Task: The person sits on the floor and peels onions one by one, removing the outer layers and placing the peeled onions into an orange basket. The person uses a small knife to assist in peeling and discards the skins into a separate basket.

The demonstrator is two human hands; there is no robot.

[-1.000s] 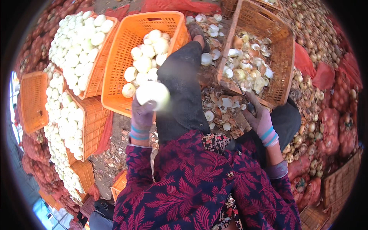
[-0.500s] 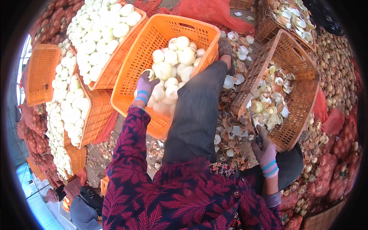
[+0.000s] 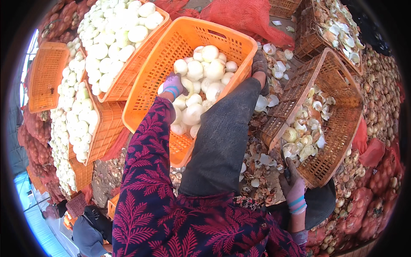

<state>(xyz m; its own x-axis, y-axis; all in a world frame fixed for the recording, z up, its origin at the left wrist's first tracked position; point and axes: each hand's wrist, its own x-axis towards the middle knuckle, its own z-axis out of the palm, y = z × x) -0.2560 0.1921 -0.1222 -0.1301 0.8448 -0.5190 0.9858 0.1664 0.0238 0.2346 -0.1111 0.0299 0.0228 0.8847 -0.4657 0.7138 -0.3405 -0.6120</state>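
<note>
My left hand, in a purple glove, reaches into an orange plastic crate partly filled with peeled white onions. Its fingers and thumb are curled around a pale, greenish peeled onion, partly hidden by the hand. My right hand, also gloved, is closed around a knife with a dark handle. The knife lies beside the near left edge of a worn orange crate, which is tilted and holds onion skins and scraps. A yellowish onion rests among the scraps.
Crates heaped with peeled onions stand at the left. Unpeeled onions and red mesh sacks lie at the right. Loose skins cover the ground by my leg. Another person is at the lower left.
My left hand has moved slightly up and right, deeper over the onions in the crate. My right hand still grips the knife and sits a little lower. The whole view has shifted slightly.
</note>
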